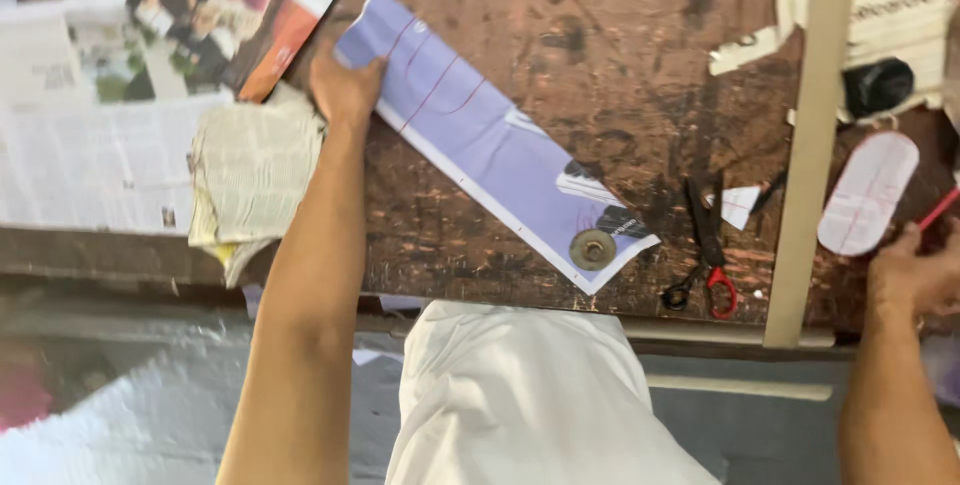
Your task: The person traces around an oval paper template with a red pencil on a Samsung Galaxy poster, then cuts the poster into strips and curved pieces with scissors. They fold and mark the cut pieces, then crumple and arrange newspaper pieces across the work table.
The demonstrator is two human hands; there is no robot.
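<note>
My left hand (343,90) presses down on the far left end of a long lilac paper strip (480,135) marked with red curved lines. The strip lies slantwise on a worn brown table (600,35). A round metal weight (593,248) sits on its near right end. My right hand (915,270) rests at the table's right side, its fingers closed on a thin red pencil (940,209), beside a white oval template (868,193) with red lines.
Red-handled scissors (708,255) lie right of the strip. A long pale wooden ruler (812,135) runs across the table. Folded newspaper (250,170) and spread newspaper sheets (90,145) cover the left. A black object (878,85) sits at far right.
</note>
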